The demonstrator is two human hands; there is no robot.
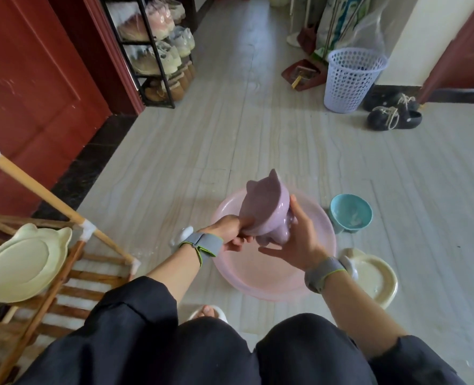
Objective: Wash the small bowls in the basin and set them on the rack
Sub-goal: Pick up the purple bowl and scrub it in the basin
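I hold a purple bowl with two ears (266, 209) tilted above the pink basin (258, 279) on the floor. My left hand (230, 232) grips the bowl's near-left rim. My right hand (299, 237) cups its foot and right side, thumb toward me. A teal bowl (351, 213) stands on the floor right of the basin. A cream bowl (374, 276) sits at the basin's near right. On the wooden rack (72, 276) at the left lies a pale green eared bowl (22, 262), upside down.
A red door (35, 87) and a shoe rack (155, 48) stand at the left back. A white mesh basket (352, 79) and dark shoes (394, 115) are at the back right. A small white object (184, 234) lies left of the basin. My knees fill the bottom.
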